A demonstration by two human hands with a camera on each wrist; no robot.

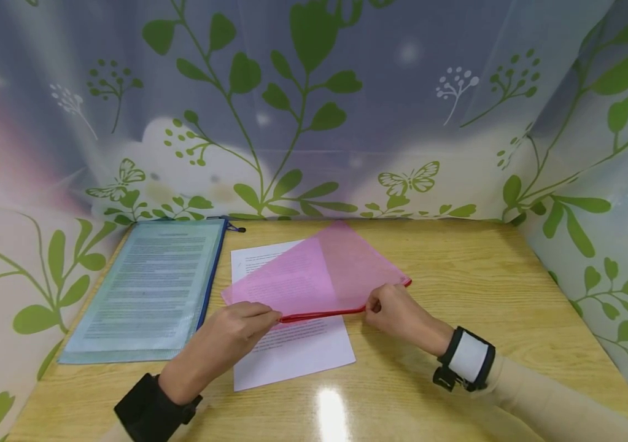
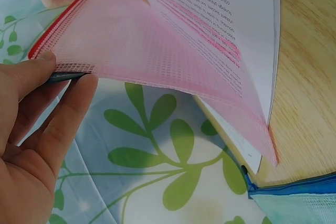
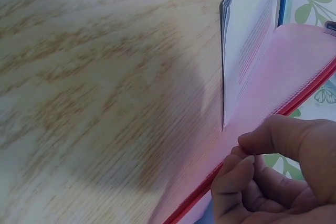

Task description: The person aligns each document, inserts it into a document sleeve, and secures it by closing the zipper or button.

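Note:
A pink mesh zipper pouch [image 1: 297, 276] with a red zipper edge [image 1: 321, 315] is held raised and tilted over a stack of printed paper sheets [image 1: 302, 356]. My left hand [image 1: 239, 331] pinches the pouch's corner at one end of the zipper; in the left wrist view a small dark piece [image 2: 68, 76] shows between the thumb and fingers. Farther along the same edge, my right hand [image 1: 399, 316] pinches the zipper with curled fingers, seen closely in the right wrist view. Pink highlighted lines [image 2: 205, 30] appear on the top sheet, partly behind the translucent mesh.
A light blue mesh pouch [image 1: 142, 288] with a dark blue zipper and printed pages inside lies on the left of the wooden table [image 1: 457, 264]. A leaf-patterned curtain [image 1: 314, 153] stands along the back and both sides.

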